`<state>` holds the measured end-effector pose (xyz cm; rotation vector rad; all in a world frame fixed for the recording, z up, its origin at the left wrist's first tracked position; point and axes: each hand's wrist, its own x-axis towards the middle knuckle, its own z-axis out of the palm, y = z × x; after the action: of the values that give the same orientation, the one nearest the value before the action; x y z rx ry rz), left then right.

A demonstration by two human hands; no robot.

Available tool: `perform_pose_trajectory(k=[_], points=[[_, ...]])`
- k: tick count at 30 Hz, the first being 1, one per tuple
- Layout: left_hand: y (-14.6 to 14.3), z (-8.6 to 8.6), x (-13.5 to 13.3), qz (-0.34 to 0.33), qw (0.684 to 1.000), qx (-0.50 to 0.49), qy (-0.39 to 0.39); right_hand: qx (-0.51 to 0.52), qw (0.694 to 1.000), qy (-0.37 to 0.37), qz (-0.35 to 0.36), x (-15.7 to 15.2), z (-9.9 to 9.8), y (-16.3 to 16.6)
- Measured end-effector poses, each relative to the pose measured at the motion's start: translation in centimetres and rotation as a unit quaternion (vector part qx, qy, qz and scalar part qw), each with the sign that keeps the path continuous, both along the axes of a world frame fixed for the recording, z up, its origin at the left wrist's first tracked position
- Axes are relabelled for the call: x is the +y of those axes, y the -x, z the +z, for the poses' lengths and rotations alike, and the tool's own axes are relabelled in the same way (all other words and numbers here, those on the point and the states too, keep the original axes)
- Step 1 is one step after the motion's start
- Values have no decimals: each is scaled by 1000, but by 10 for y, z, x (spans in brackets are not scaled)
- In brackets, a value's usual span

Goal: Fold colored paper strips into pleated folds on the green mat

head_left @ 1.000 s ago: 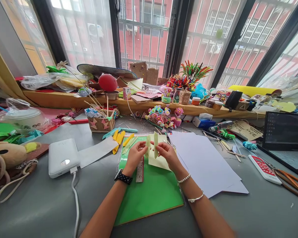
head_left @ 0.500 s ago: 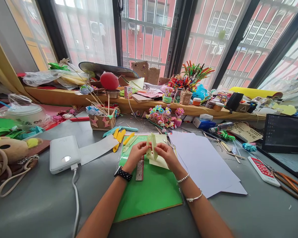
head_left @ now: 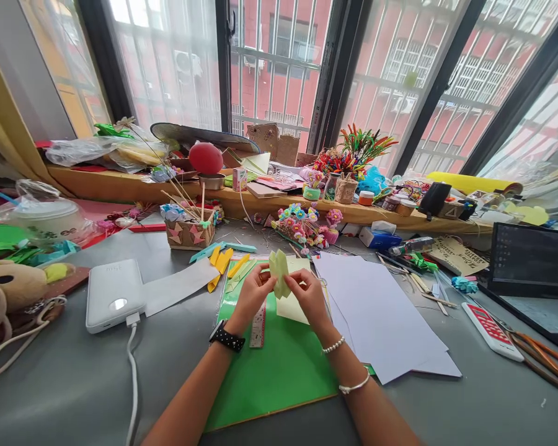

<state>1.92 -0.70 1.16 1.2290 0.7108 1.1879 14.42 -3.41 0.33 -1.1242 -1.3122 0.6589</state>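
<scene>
A pale yellow-green folded paper (head_left: 278,272) is held up between both hands, above a green board (head_left: 270,378). My left hand (head_left: 253,291) pinches its left edge, and my right hand (head_left: 305,294) pinches the right edge. Creases run down the paper. Beneath the hands lies a flat pale yellow sheet (head_left: 292,308), partly hidden by the right hand. A small ruler (head_left: 257,328) rests on the board beside the left wrist. Left of the hands are pale green folded strips (head_left: 242,274) and yellow folded paper pieces (head_left: 221,266).
White sheets (head_left: 381,316) lie to the right, with a calculator (head_left: 491,331), scissors (head_left: 542,353) and a laptop (head_left: 532,260) beyond. On the left are a white power bank (head_left: 114,291) with its cable and a plush toy (head_left: 18,288). A decorated box (head_left: 190,232) and craft flowers (head_left: 300,223) stand behind.
The folded paper has turned, so its broader face now shows instead of two upright edges. Both hands still hold it. The camera view has shifted slightly.
</scene>
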Motion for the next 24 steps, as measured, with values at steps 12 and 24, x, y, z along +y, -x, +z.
perform_pose_trajectory(k=[12, 24], points=[[3, 1, -6, -85, 993, -59, 63, -53, 998, -11, -46, 0, -6, 3], [9, -6, 1, -142, 982, -76, 97, -60, 998, 11, 2, -8, 6, -3]])
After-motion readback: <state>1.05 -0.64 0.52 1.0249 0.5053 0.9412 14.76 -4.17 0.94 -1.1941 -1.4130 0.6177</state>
